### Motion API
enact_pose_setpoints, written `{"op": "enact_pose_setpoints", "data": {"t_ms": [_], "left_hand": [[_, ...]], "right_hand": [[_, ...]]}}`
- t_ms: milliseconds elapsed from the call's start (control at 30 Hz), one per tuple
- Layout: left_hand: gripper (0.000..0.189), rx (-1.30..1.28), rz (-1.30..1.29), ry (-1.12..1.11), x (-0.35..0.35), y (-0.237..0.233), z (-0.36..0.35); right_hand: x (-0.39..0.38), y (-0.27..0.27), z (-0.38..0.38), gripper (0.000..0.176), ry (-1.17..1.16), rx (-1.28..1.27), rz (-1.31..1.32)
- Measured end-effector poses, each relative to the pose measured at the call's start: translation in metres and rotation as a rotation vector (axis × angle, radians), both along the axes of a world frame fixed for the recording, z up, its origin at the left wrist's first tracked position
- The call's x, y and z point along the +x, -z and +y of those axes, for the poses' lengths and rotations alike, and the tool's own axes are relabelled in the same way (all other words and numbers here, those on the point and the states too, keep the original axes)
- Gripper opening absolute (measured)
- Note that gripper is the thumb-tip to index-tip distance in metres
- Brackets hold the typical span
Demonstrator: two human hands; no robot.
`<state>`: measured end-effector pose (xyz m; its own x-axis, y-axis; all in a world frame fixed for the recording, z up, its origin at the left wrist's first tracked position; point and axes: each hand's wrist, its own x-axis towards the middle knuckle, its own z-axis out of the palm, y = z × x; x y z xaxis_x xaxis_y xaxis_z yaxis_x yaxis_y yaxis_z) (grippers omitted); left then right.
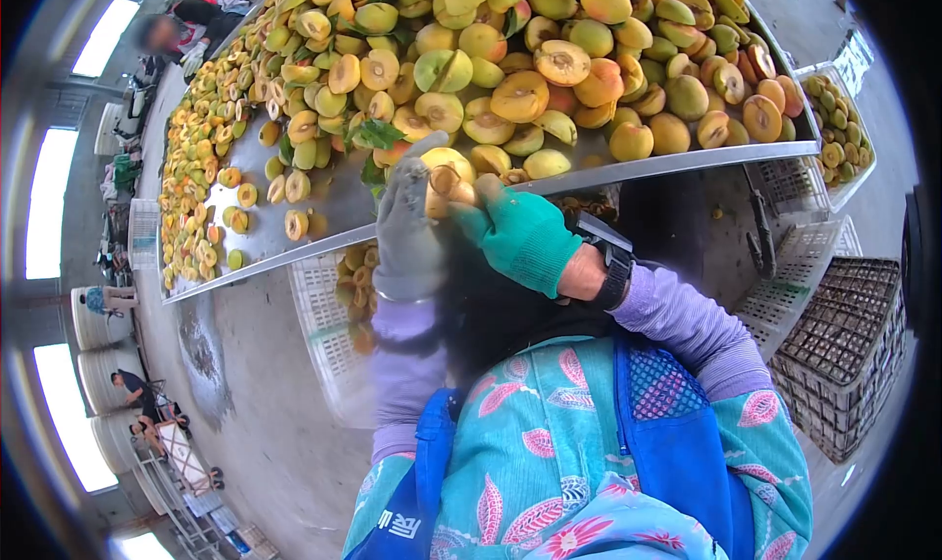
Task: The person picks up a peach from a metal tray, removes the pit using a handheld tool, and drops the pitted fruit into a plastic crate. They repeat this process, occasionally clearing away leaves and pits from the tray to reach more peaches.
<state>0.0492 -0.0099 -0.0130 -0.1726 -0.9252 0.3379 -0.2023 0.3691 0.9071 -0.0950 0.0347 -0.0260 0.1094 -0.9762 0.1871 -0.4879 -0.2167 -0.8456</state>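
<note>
Over the near edge of the metal table [549,183], my left hand [407,228] in a grey glove holds a halved yellow fruit [446,175]. My right hand [518,236], in a green glove with bare fingertips, has its fingers pressed together at the fruit's cut side. Whether those fingers grip the fruit or something small cannot be made out. A dark watch sits on my right wrist. Just beyond both hands lies a large heap of halved and whole yellow-green and orange fruit [520,97], with a few green leaves [378,135] in it.
A white crate of fruit [329,324] stands under the table at left, another [834,133] at the right end. Empty white [797,280] and brown crates [842,349] are at lower right. Other people appear far left and at the upper left.
</note>
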Motion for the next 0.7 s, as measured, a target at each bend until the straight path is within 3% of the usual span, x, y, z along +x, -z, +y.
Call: {"op": "enact_pose_setpoints", "data": {"t_ms": [67, 133, 300, 367, 433, 533, 700], "left_hand": [[0.025, -0.2, -0.248, -0.11, -0.011, 0.003, 0.0], [0.039, -0.19, -0.233, -0.144, -0.019, 0.0, 0.004], [0.041, -0.122, -0.16, -0.23, -0.025, 0.019, 0.002], [0.042, 0.005, 0.033, -0.195, -0.03, 0.017, 0.005], [0.041, 0.206, 0.383, -0.133, -0.036, 0.012, 0.008], [0.038, 0.338, 0.502, -0.213, -0.046, 0.001, 0.01], [0.033, 0.255, 0.216, -0.191, -0.044, 0.004, 0.0]], "right_hand": [[-0.001, -0.008, 0.004, 0.034, 0.037, 0.107, -0.066], [0.001, -0.01, 0.005, 0.034, 0.079, 0.146, -0.111], [0.006, -0.003, 0.008, 0.035, 0.096, 0.184, -0.146], [0.003, 0.006, 0.011, 0.035, 0.04, 0.084, -0.057], [-0.001, 0.005, 0.013, 0.035, 0.015, 0.102, -0.075], [-0.005, -0.006, 0.016, 0.036, 0.0, 0.239, -0.254], [0.004, 0.022, 0.011, 0.039, -0.046, 0.208, -0.62]]}}
